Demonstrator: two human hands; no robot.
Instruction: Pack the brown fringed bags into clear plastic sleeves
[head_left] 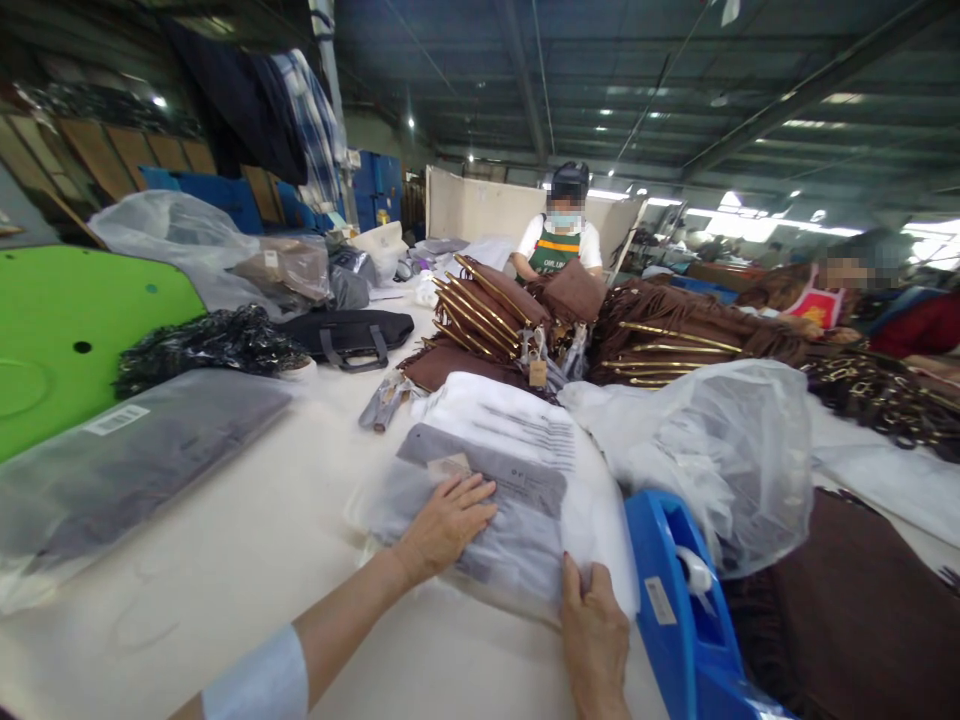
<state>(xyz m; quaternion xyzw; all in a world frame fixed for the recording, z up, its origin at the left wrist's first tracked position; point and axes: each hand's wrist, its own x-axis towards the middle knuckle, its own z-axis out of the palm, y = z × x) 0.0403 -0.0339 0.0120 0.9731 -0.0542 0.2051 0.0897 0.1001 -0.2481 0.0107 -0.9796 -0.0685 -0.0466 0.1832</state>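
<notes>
A grey bag in a clear plastic sleeve lies flat on the table, on a pile of white plastic bags. A small beige tag shows at its upper part. My left hand rests on the sleeve's middle with the fingers stretched out flat. At the sleeve's lower right corner, my right hand has thumb and index finger closed on the plastic edge; its other fingers are mostly hidden. Just right of that hand stands a blue plastic tape dispenser.
Brown fringed bags with gold trim are stacked behind the pile. A person in a green apron stands beyond. To the left lie a wrapped grey package, a black bag and a green board. Crumpled clear plastic sits right.
</notes>
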